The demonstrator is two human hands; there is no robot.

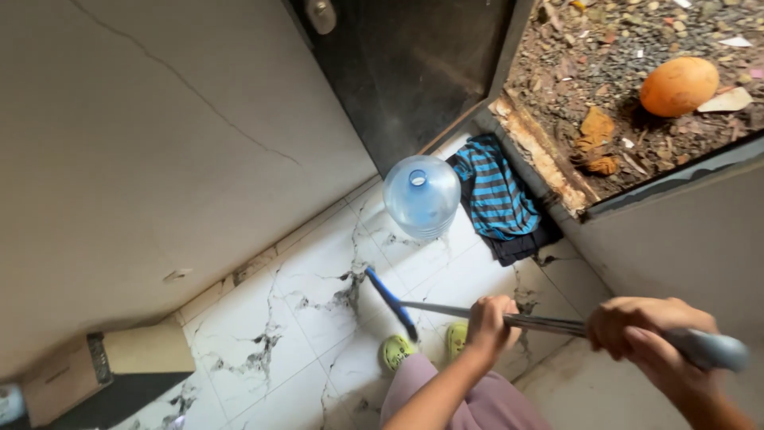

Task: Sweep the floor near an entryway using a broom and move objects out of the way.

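Both hands are closed tight on a floor wiper: the left hand on the metal pole, the right hand near the grey grip. Its blue blade rests on the white marble floor, so wiping looks under way. A big water bottle and a striped cloth stand ahead, by the floor's far edge, so the next push needs care.

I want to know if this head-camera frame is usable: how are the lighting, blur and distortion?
Head view: soft, even daylight, no harsh glare on the white marbled floor tiles; the clear round water jug is sharp; the right hand on the grey-handled metal pole is slightly motion-blurred, the left hand less so; wide-angle distortion tilts the walls; the black door is dim.
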